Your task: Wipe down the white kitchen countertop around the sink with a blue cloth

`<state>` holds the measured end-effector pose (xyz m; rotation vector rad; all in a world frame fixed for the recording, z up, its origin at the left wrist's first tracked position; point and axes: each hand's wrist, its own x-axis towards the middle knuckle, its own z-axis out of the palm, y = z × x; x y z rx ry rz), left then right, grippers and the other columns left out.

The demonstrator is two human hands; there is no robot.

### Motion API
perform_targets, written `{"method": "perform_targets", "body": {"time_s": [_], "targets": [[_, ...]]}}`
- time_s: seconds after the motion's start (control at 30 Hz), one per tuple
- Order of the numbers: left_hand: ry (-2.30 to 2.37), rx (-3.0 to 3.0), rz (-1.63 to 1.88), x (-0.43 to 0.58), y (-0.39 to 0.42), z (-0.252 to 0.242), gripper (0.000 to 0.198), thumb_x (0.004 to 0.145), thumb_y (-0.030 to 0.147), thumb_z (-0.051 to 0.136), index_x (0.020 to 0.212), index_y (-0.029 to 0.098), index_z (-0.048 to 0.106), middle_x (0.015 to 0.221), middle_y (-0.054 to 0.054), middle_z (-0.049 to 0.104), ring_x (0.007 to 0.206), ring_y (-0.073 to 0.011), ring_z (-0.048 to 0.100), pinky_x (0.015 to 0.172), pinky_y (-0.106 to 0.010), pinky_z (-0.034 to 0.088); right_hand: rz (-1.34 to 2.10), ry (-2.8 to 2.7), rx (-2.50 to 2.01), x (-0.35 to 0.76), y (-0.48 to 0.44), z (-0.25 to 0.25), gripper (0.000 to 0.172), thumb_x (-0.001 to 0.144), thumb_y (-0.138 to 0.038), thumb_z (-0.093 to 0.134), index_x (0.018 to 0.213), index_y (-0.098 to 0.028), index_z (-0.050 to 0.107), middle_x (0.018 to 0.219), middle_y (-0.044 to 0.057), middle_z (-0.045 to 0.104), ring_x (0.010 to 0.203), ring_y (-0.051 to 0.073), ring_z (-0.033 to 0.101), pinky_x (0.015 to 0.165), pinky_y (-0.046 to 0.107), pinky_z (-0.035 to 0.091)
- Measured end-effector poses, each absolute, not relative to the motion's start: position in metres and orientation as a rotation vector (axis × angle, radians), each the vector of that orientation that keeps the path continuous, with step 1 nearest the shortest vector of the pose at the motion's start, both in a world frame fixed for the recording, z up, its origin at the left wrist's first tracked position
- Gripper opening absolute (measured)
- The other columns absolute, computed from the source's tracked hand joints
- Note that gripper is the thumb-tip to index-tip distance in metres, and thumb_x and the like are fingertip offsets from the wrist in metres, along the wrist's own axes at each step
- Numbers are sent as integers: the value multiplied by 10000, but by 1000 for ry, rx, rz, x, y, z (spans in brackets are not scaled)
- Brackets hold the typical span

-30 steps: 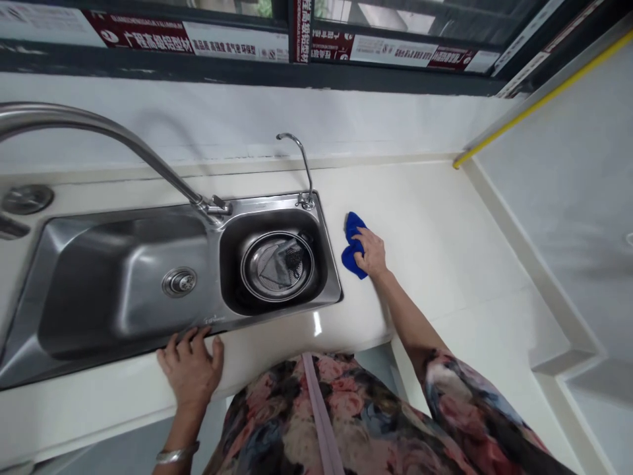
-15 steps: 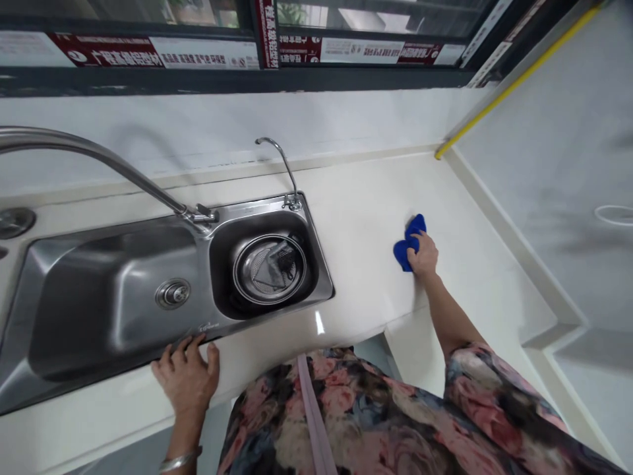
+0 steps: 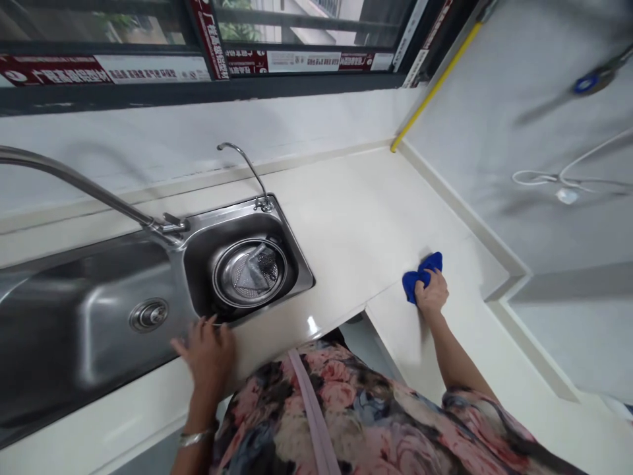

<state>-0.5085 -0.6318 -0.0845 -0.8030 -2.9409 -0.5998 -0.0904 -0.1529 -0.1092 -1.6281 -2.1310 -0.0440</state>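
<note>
My right hand [image 3: 432,291] presses a bunched blue cloth [image 3: 421,277] onto the white countertop [image 3: 341,218], with the fingers closed over it. To the left, my left hand [image 3: 210,353] is at the front rim of the steel double sink [image 3: 291,290], slightly blurred; its fingers are spread and hold nothing. Inside the smaller right basin sits a round metal strainer basin [image 3: 217,277] with a crumpled grey mesh piece [image 3: 256,267] in it.
A large faucet [image 3: 99,191] arches over the left basin, and a thin tap [image 3: 247,161] rises behind the right one. At the back corner a yellow pipe [image 3: 435,86] runs up. White cable [image 3: 558,178] hangs along the right wall.
The view has turned to the right. My right hand has moved the blue cloth toward the counter's right-hand section. My left hand has slid right along the sink's front rim.
</note>
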Motion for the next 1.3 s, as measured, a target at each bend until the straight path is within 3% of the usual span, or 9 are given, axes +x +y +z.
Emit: {"method": "perform_targets", "body": {"time_s": [0.13, 0.2, 0.57, 0.87, 1.3], "targets": [[-2813, -1295, -683, -485, -570, -82, 512, 1041, 394, 426, 1405, 112, 649, 1532, -227, 603, 1512, -385, 461, 1292, -633, 248, -66, -2134, -1622, -69, -189, -114, 546, 887, -386, 444, 1350, -178, 644, 1526, 189, 573, 1387, 384, 524, 1128, 579, 460], [-2768, -1480, -670, -473, -553, -82, 507, 1047, 384, 429, 1416, 123, 657, 1527, -214, 620, 1497, -373, 491, 1291, -604, 267, -67, -2112, -1627, -66, -199, -113, 541, 885, -378, 448, 1345, -177, 648, 1522, 189, 580, 1391, 381, 528, 1137, 573, 457], [-2705, -1577, -618, -470, -548, -83, 500, 1061, 407, 430, 1382, 135, 700, 1437, -161, 711, 1391, -353, 595, 1238, -541, 334, -37, -2013, -1691, -77, -204, -108, 529, 872, -367, 459, 1321, -187, 673, 1517, 182, 597, 1384, 382, 535, 1138, 602, 443], [-2630, -1511, -681, -467, -550, -89, 526, 1068, 419, 423, 1386, 98, 692, 1418, -199, 712, 1292, -334, 657, 1239, -515, 351, -21, -2013, -1661, -79, -203, -108, 529, 888, -400, 445, 1302, -184, 694, 1500, 179, 614, 1358, 370, 554, 1118, 589, 457], [-2660, -1315, -622, -469, -548, -98, 429, 987, 399, 500, 1221, 192, 794, 1172, -126, 819, 1090, -304, 750, 1047, -444, 543, -138, -1956, -1523, -82, -203, -120, 447, 892, -396, 477, 1225, -217, 714, 1411, 161, 676, 1261, 388, 643, 1020, 578, 529]]}}
